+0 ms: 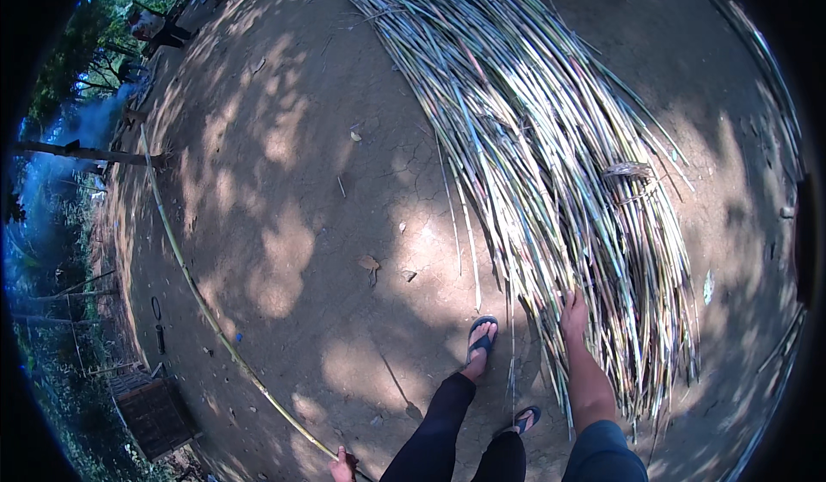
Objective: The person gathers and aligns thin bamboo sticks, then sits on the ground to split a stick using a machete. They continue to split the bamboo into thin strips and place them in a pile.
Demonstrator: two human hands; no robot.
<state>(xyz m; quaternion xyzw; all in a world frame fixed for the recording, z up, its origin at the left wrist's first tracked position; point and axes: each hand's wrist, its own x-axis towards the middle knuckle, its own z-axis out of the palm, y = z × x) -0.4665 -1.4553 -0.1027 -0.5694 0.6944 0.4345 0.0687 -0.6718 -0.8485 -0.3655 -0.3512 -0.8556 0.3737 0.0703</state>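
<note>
Holding, left hand: one long pole, fingers curled snugly round it near its close end; far end out by a post. Right hand: laid on the near part of the pile, fingers partly bent; whether they grip a cane, cannot tell. Pile: on bare ground, to the right of the feet, ends uneven. Foot, sandalled: just beside a stray cane.

Risks, as judged: pole snagging on the post if swung, its length weakening control; pile slipping if disturbed; stray cane tripping the foot; rough ends scratching bare fingers.
</note>
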